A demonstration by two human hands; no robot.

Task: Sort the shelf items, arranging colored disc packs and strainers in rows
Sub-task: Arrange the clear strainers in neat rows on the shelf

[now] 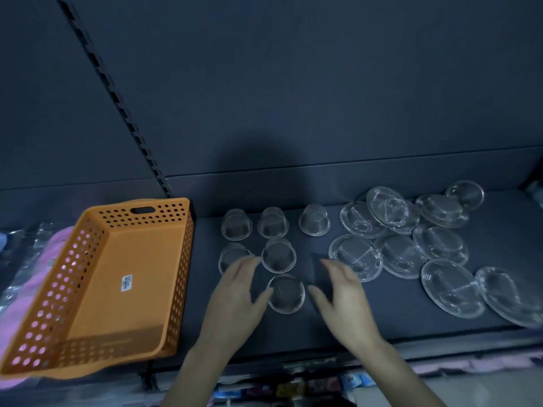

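Several small cup-shaped mesh strainers stand on the dark shelf, three along the back and others in front. The nearest cup strainer lies between my hands. My left hand hovers open just left of it, the thumb close to its rim. My right hand is open to its right, fingers spread, holding nothing. To the right lie several flat round mesh strainers, some overlapping. Both hands look blurred.
An empty orange perforated basket sits tilted at the left, resting on pink packs in clear wrap. The dark shelf back panel rises behind. Colored packaged goods show on the lower shelf.
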